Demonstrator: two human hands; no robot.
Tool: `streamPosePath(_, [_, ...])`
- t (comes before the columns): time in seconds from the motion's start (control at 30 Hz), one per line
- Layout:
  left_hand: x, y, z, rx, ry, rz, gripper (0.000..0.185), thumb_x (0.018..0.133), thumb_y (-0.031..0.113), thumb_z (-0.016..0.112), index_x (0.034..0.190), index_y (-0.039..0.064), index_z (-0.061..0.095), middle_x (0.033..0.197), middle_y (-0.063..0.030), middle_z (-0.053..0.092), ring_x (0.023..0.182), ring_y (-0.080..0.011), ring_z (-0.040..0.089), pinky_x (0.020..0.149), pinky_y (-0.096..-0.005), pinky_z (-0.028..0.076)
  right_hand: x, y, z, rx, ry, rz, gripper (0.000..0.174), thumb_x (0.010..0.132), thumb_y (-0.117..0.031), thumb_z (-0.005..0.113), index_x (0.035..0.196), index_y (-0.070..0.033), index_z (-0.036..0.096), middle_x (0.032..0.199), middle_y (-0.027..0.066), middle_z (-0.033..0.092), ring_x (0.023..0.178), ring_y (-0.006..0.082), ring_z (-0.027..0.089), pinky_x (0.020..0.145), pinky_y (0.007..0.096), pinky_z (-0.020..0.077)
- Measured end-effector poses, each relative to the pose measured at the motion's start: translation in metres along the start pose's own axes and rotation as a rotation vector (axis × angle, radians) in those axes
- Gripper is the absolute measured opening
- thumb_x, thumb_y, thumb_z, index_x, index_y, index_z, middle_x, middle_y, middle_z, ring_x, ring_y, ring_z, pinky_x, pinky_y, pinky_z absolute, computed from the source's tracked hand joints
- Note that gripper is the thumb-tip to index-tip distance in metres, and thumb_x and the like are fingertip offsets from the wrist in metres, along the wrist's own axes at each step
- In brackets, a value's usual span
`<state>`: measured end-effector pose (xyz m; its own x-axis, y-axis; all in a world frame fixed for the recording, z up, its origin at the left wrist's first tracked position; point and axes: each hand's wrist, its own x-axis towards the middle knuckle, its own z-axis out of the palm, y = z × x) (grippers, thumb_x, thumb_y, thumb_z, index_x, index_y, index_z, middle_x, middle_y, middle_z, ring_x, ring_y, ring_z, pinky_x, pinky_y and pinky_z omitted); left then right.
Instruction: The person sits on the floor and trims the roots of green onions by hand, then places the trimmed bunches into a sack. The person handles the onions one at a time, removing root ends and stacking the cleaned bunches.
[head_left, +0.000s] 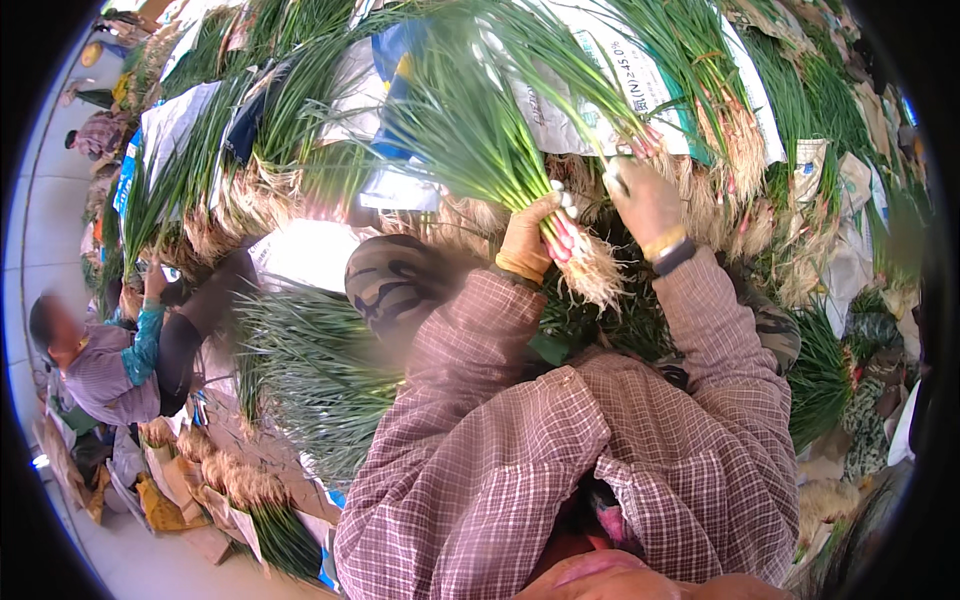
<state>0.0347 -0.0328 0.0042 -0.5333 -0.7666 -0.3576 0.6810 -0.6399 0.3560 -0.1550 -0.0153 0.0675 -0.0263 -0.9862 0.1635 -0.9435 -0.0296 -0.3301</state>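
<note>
My left hand, in a tan glove with white fingertips, grips a bunch of scallions near the pinkish stem bases. The bunch's pale roots hang toward me, and its green leaves fan out up and to the left. To the right, my right hand is gloved too and slightly blurred. A single scallion stalk runs down into its fingertips, which look pinched on it. Just beyond that hand, a few more scallions lie with their roots toward me on a printed white woven sack.
Rows of scallions lie across sacks ahead. A leafy scallion heap rests left of my camouflage-clad knee, another on the right. A co-worker sits at the left; another person is farther off. Rooted bundles stand lower left.
</note>
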Motion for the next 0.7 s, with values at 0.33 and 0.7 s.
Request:
streamPosePath(0.33, [-0.016, -0.011, 0.025, 0.208, 0.072, 0.037, 0.019, 0.082, 0.019, 0.062, 0.085, 0.0, 0.061, 0.065, -0.0133, 0.061, 0.04, -0.0194, 0.053, 0.033, -0.0272, 0.043, -0.034, 0.022, -0.004, -0.177, -0.179, 0.0, 0.019, 0.084, -0.021, 0.059, 0.099, -0.01, 0.065, 0.086, 0.0094, 0.063, 0.081, 0.0255, 0.063, 0.068, 0.0311, 0.0508])
streamPosePath(0.7, [-0.025, -0.037, 0.022, 0.305, 0.252, 0.122, 0.011, 0.08, 0.009, 0.063, 0.084, -0.002, 0.061, 0.066, -0.0105, 0.06, 0.051, -0.0215, 0.058, 0.043, -0.0318, 0.047, 0.001, -0.03, 0.062, 1.2, 0.073, 0.344, 0.026, 0.089, -0.02, 0.062, 0.105, 0.002, 0.063, 0.088, 0.005, 0.065, 0.078, 0.0142, 0.06, 0.072, 0.0272, 0.0482])
